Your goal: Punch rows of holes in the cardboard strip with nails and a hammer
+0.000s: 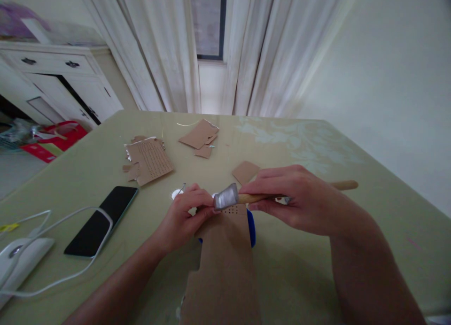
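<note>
Gripping brush (246,197), right hand (299,200); left hand (186,217) pinches cardboard (225,259) over green table (317,142) (curtains (158,48) behind).

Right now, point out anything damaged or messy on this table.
Torn brown cardboard scraps lie scattered at the far side, and a ragged-edged perforated cardboard piece lies beside them. A white cable loops across the black smartphone. Nothing looks spilled.

Both forearms are bare, with no sleeves in view. The left hand (183,217) and right hand (303,200) wear no gloves, rings, watch or bands.
</note>
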`<state>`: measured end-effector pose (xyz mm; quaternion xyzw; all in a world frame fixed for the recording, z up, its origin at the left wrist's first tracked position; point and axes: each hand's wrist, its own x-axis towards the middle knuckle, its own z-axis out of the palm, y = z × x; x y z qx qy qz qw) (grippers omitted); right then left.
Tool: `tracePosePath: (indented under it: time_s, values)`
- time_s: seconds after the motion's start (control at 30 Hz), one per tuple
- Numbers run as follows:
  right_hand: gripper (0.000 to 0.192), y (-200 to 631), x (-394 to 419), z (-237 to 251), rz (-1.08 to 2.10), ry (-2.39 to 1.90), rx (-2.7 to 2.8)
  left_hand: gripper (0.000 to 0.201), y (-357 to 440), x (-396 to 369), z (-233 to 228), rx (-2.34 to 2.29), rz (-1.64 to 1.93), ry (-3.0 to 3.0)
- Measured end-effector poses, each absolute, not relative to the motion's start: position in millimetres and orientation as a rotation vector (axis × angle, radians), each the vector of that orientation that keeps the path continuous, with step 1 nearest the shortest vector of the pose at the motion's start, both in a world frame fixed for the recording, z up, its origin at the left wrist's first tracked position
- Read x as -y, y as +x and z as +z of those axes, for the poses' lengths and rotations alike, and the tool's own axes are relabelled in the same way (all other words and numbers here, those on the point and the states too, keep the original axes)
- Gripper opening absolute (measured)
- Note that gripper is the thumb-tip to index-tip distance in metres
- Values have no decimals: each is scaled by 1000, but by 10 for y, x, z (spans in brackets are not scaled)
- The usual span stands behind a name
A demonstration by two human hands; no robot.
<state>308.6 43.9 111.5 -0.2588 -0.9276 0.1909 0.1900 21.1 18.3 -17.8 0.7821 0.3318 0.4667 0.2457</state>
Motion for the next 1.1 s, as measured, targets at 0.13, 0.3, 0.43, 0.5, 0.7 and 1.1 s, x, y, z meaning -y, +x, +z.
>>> tracePosePath:
  time_s: [0.13,0.3,0.43,0.5,0.7,1.1]
  values:
    - [13,3084,-434,1136,505,-706,2508,15,213,-187,-189,-904,1282,2114]
    - [13,3060,-470,1096,495,-731,2558,21,215,-200,-166,-868,1277,2136]
    - [13,3074,-479,1097,495,-721,2559,15,213,-197,-159,-843,1279,2142]
    - [13,3087,-476,1109,490,-727,2497,9,210,-190,-164,-850,1277,2128]
    - [14,3054,-479,1070,540,-728,2605,17,199,-208,-172,-840,1256,2161]
    - [18,3056,-492,1076,570,-722,2630,23,188,-212,-137,-873,1146,2154]
